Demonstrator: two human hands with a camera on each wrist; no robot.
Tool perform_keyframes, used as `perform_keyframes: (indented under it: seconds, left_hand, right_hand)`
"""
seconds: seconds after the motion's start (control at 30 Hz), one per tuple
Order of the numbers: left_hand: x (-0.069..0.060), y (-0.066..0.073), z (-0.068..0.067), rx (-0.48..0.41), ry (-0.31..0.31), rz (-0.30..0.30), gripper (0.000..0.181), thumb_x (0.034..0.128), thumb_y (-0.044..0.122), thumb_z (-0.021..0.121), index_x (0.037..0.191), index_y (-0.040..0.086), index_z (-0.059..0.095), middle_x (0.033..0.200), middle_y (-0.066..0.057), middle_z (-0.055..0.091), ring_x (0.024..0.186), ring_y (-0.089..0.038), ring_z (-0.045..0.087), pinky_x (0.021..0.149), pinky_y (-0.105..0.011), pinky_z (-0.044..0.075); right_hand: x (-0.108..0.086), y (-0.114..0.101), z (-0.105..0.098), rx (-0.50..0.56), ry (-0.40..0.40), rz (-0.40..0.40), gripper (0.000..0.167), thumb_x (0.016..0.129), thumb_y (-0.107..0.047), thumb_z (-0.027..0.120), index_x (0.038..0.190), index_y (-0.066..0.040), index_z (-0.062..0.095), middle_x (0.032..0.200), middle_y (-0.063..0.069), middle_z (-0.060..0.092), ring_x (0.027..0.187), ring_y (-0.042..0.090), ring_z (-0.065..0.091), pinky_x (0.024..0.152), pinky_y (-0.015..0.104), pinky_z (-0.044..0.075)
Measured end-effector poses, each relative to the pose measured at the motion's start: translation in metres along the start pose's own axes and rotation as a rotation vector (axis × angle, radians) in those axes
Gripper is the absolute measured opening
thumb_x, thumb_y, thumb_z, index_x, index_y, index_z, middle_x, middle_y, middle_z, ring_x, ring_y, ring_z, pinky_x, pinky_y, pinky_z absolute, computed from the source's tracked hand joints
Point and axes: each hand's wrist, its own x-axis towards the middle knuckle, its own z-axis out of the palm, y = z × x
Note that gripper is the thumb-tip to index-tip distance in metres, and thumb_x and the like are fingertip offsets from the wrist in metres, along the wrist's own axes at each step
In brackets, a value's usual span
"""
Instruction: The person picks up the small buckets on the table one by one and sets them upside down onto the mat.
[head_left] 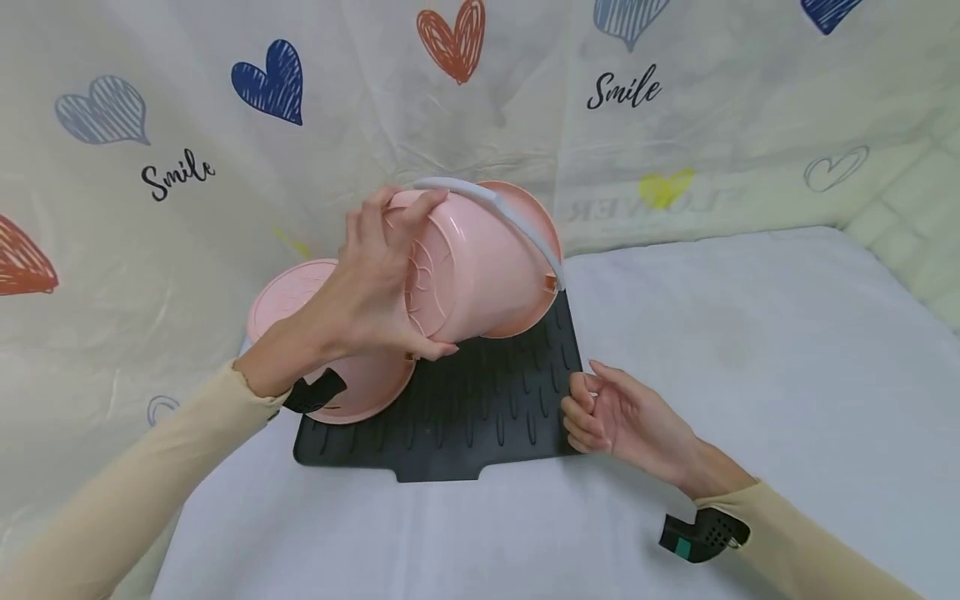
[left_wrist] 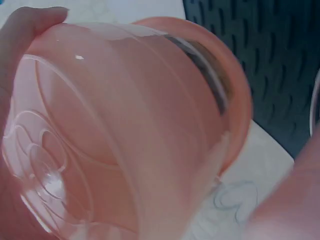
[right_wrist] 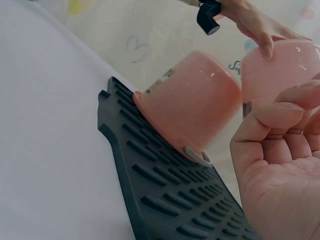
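Observation:
My left hand point(head_left: 367, 279) grips a pink bucket point(head_left: 498, 267) round its base, thumb below and fingers over the top. Tilted on its side, this bucket has its wider rim toward the back right; a pale handle point(head_left: 517, 218) arches over it. The left wrist view shows a raised flower pattern on the held bucket's base point(left_wrist: 55, 155). A second pink bucket point(right_wrist: 192, 97) stands upside down on a dark ridged mat point(head_left: 465, 425), partly hidden behind my left forearm in the head view. Beside the mat's right edge, my right hand point(head_left: 630, 425) hovers with loosely curled fingers, holding nothing.
The mat lies on a table covered with white cloth point(head_left: 750, 350). Behind it hangs a pale curtain point(head_left: 510, 108) printed with hearts and words. Each wrist wears a black device, such as the one on the right wrist point(head_left: 705, 535).

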Motion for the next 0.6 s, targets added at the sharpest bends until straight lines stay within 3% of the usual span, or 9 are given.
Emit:
perform_keyframes:
  seconds: [0.13,0.27,0.4,0.6]
  left_hand:
    - [0.001,0.01,-0.001,-0.031,-0.126,-0.117,0.143,0.0479,0.06,0.099,0.162,0.024,0.021,0.152,-0.025,0.025,0.139,-0.044,0.024,0.094,-0.062,0.045]
    - [0.005,0.021,0.002,-0.054,-0.288,-0.211,0.14,0.0513,0.057,0.098,0.163,0.03,0.017,0.157,-0.023,0.021,0.142,-0.043,0.02,0.088,-0.066,0.048]
    - [0.012,0.026,0.006,-0.054,-0.408,-0.252,0.133,0.0572,0.051,0.095,0.163,0.032,0.017,0.157,-0.022,0.02,0.139,-0.042,0.021,0.09,-0.064,0.046]
    - [0.028,0.028,0.009,-0.045,-0.533,-0.303,0.133,0.0564,0.052,0.095,0.163,0.031,0.017,0.154,-0.025,0.021,0.132,-0.043,0.025,0.082,-0.064,0.044]
  right_hand:
    - [-0.003,0.002,0.001,-0.026,0.004,0.01,0.057,0.115,-0.03,0.001,0.099,-0.008,0.052,0.078,0.006,0.043,0.068,0.018,0.038,0.072,0.031,0.028]
    - [-0.006,0.003,0.002,-0.026,0.009,0.031,0.056,0.115,-0.029,0.003,0.1,-0.009,0.053,0.081,0.004,0.048,0.069,0.018,0.038,0.072,0.03,0.031]
    - [-0.009,0.006,0.002,-0.052,-0.002,0.053,0.054,0.115,-0.028,0.003,0.099,-0.009,0.051,0.084,0.001,0.052,0.07,0.017,0.039,0.072,0.028,0.034]
    - [-0.009,0.009,0.0,-0.087,-0.01,0.07,0.05,0.116,-0.028,0.006,0.099,-0.01,0.05,0.087,-0.001,0.055,0.07,0.015,0.04,0.071,0.026,0.036]
